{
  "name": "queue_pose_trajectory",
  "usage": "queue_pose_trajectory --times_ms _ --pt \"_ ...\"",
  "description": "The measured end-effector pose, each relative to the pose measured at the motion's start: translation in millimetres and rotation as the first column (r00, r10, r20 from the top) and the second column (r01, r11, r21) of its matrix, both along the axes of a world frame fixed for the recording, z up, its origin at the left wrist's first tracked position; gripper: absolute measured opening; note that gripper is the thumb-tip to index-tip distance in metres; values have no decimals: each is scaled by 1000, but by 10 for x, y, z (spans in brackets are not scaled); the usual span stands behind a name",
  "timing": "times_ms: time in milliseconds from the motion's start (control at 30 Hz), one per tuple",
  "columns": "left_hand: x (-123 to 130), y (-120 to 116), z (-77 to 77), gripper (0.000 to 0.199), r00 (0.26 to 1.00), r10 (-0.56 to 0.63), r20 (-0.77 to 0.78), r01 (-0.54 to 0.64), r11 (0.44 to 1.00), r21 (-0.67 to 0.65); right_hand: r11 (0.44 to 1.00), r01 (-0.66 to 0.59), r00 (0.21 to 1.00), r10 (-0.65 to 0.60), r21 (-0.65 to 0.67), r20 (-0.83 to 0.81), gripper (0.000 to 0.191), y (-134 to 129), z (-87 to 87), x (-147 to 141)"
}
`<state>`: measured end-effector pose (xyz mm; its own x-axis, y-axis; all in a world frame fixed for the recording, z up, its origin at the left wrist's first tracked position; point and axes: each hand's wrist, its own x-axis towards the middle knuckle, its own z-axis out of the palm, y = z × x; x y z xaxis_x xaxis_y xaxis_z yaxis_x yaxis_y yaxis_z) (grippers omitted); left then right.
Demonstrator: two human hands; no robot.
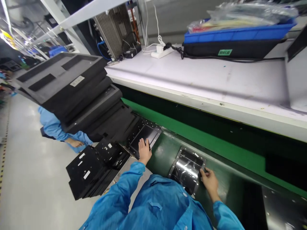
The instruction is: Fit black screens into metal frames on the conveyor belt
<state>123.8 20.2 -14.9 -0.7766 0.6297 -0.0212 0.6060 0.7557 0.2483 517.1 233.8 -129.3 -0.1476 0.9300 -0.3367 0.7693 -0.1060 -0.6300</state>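
Observation:
My right hand pinches the right edge of a flat panel with a glossy dark face and a grey frame with holes around it. The panel lies on the dark green work surface in front of me. My left hand rests with fingers stretched out over the near right part of a second framed panel, which has a matt black rectangular middle. Its left side lies beside a stack of black foam trays. Something dark shows beside my left fingers, too small to name.
Black plates with white labels are stacked at the left. A co-worker's blue sleeve and hand show behind the trays. A white shelf runs above the green surface, bearing a blue bin and a power strip. Another metallic panel lies lower right.

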Motion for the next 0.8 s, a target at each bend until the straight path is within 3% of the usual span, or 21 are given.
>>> queue_pose_trajectory --times_ms 100,200,300,367,433,533,700,800 --pt "74 0 246 75 1000 -2 11 2 1000 5 994 -15 999 11 104 43 75 -175 172 -54" --pt "65 -170 687 56 998 -37 46 33 995 90 991 -70 995 78 114 -65 64 -447 425 -253" --pt "-28 -296 1057 47 984 -88 154 34 947 321 989 -117 939 81 -87 -335 65 -678 653 -621" --pt "-5 -236 1124 49 909 -168 381 -59 853 519 952 -122 862 -39 -281 -505 73 -775 766 -872" --pt "145 -59 1020 57 742 -251 622 -237 770 593 913 -138 780 -138 -383 -610 75 -832 857 -1044" --pt "523 288 636 68 512 -259 819 -435 744 507 932 -82 723 -189 -354 -664 68 -857 936 -1060" --pt "1123 580 -9 72 206 -250 946 -451 834 319 935 191 808 -323 -299 -493 63 -924 806 -580" --pt "1344 553 -235 74 140 -229 963 -402 876 266 943 249 885 -315 -223 -344 60 -1026 634 -277"
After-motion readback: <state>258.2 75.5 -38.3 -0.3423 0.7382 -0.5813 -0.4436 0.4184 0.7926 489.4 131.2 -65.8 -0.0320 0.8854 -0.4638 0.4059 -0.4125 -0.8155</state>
